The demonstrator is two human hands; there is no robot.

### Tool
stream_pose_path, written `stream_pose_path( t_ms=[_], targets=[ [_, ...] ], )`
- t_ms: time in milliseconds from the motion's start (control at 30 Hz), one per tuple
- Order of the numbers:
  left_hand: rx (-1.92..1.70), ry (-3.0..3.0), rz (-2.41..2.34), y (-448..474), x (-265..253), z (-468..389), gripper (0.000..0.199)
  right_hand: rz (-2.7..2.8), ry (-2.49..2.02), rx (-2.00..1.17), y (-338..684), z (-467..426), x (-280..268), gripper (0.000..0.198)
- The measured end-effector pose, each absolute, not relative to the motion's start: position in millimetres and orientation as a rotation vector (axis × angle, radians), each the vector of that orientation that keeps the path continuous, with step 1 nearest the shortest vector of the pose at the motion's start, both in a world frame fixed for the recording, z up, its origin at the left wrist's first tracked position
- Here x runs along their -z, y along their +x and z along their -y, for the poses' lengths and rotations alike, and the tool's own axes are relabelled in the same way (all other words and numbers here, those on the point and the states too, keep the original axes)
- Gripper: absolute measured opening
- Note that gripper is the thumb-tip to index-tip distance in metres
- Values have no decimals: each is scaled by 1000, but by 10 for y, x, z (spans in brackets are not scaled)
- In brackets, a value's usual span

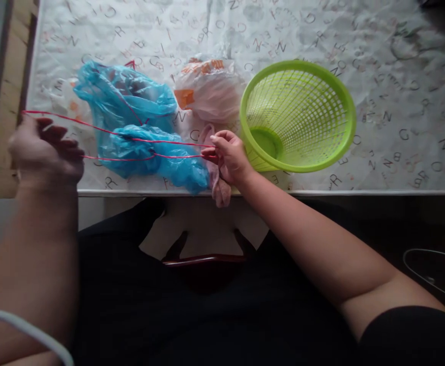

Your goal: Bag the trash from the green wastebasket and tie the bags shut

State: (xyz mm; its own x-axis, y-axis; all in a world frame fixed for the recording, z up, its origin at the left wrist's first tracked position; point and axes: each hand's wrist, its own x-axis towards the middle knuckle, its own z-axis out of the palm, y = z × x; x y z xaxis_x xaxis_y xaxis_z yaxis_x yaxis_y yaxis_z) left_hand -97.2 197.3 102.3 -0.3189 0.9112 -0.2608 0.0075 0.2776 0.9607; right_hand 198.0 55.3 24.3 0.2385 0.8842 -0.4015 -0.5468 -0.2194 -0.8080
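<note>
The person sits at the near edge of a table [397, 76] covered in a cloth printed with letters, and a thin red string [138, 138] is stretched taut between the two hands. It seems to run in two strands, an upper and a lower one, passing low over a crumpled blue plastic bag [138, 122] that lies on the table between them.

The left hand [45, 152] is out past the left edge of the table. Its fingers are curled inward around the string's end; whether the string is looped around them or only gripped, I cannot tell from here. The right hand [230, 157] is near the middle of the near edge, thumb and forefinger pressed together, pinching the other end of the string, the remaining fingers folded. A pale pinkish bag [220, 190] hangs under that hand, over the table edge.

Behind it, further from the person, sits a whitish bag with orange print [210, 91], and just to the right a green plastic basket [306, 101] lies tipped on its side, its mouth facing the person.

To my eye the work is at the pulling-out stage: the string is being drawn straight. Handling it further calls for keeping the tension even and a firm pinch on the right, since so thin a cord could easily slip or snag on the blue bag below.
</note>
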Motion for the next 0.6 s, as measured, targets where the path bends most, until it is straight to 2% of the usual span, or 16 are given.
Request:
stream_pose_path(
  t_ms=[167,333,500,600],
  targets=[
    [-1243,688,-1407,-981,-994,-2047,38,378,-1075,-1470,1986,-631,-289,37],
    [-1384,581,-1461,-1151,-1054,-2169,33,574,-928,-1781,2052,-636,-474,29],
    [-1232,738,-1488,-1061,-1044,-2129,43,863,-854,-2160,2074,-558,-480,39],
    [-1169,882,-1419,-996,-987,-2104,45,933,-887,-2154,2066,-544,-427,30]
  ],
)
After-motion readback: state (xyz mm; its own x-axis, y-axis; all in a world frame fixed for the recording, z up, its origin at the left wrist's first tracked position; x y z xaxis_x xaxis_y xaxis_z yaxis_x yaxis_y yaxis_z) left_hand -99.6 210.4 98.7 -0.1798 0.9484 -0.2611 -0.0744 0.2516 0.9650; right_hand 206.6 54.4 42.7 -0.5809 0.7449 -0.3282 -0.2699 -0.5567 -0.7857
